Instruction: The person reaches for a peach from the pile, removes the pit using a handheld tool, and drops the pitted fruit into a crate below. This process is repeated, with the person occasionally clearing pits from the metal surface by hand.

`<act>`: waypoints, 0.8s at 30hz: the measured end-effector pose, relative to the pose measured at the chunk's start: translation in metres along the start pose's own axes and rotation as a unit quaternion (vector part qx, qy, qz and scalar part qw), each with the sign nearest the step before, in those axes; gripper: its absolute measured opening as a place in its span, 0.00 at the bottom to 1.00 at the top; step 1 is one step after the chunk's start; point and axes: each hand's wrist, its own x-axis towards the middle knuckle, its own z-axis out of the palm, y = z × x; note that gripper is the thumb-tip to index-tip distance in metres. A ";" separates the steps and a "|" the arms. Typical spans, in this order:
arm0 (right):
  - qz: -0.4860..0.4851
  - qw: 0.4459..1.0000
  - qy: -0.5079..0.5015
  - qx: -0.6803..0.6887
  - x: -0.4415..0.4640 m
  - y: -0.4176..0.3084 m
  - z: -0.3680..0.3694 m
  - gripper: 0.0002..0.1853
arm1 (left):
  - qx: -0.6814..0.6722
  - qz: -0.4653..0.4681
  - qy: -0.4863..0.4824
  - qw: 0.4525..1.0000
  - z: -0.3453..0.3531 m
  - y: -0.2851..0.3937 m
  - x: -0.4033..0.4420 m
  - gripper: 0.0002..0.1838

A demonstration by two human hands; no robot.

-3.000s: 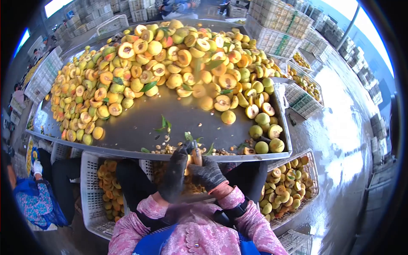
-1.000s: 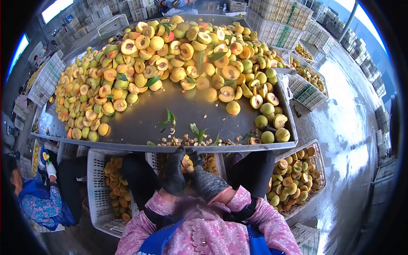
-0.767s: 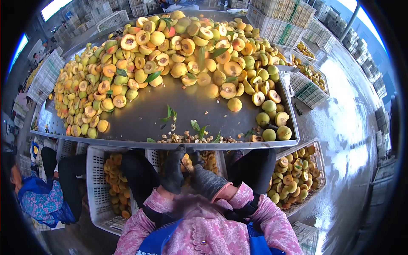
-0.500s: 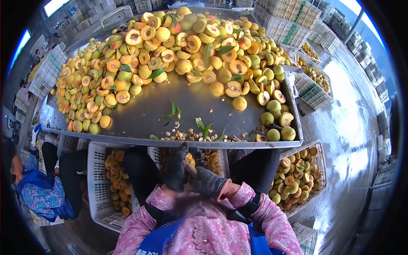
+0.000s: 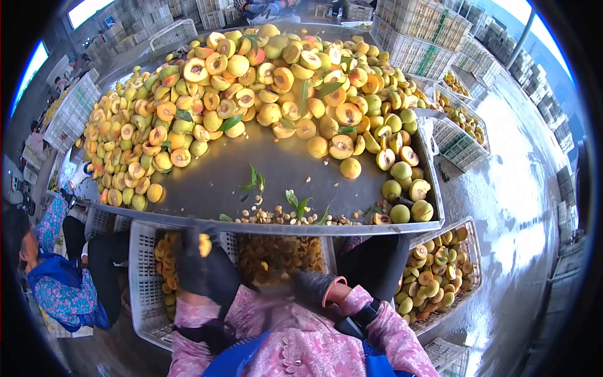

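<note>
My left hand, in a dark glove and smeared by motion, is over the left crate below the table edge. A yellow peach piece shows at its fingers. My right hand, in a dark grey glove, is closed in front of my lap. What it holds, if anything, is hidden and blurred. Between my knees stands a crate of cut peach pieces. Ahead, halved and whole peaches are heaped on the metal table.
Peach stones and green leaves lie along the table's raised front rim. A crate of peach halves stands at my right. At the left sits another person. Stacked crates stand behind the table, beside a wet floor.
My left hand has moved left from the middle crate to the left crate, with a peach piece at its fingers. My right hand has parted from it and dropped slightly lower.
</note>
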 end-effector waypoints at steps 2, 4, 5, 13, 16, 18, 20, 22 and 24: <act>0.037 0.996 -0.057 -0.057 -0.002 0.002 -0.003 0.17 | -0.072 -0.185 0.008 0.980 -0.020 -0.063 0.002 0.12; 0.063 0.994 0.020 0.092 -0.009 -0.006 -0.023 0.14 | 0.038 -0.200 -0.061 0.977 -0.042 -0.101 0.014 0.13; 0.076 0.981 0.059 0.168 -0.015 -0.013 -0.035 0.12 | 0.157 -0.116 -0.096 0.976 -0.049 -0.133 0.010 0.14; 0.126 0.842 0.500 0.162 -0.029 0.026 -0.170 0.12 | -0.231 0.004 -0.236 0.944 0.075 0.026 0.143 0.21; 0.229 0.778 0.586 -0.012 -0.040 0.052 -0.226 0.16 | -0.175 0.164 -0.258 0.936 0.154 0.093 0.183 0.21; 0.292 0.735 0.608 -0.067 -0.046 0.071 -0.259 0.18 | -0.172 0.281 -0.221 0.918 0.210 0.126 0.205 0.22; 0.277 0.756 0.584 -0.108 -0.056 0.091 -0.288 0.19 | -0.167 0.294 -0.267 0.902 0.245 0.168 0.221 0.23; 0.268 0.782 0.549 -0.124 -0.057 0.115 -0.313 0.18 | -0.097 0.379 -0.245 0.887 0.295 0.193 0.237 0.25; 0.257 0.790 0.534 -0.155 -0.054 0.142 -0.325 0.19 | -0.070 0.351 -0.337 0.871 0.319 0.218 0.245 0.30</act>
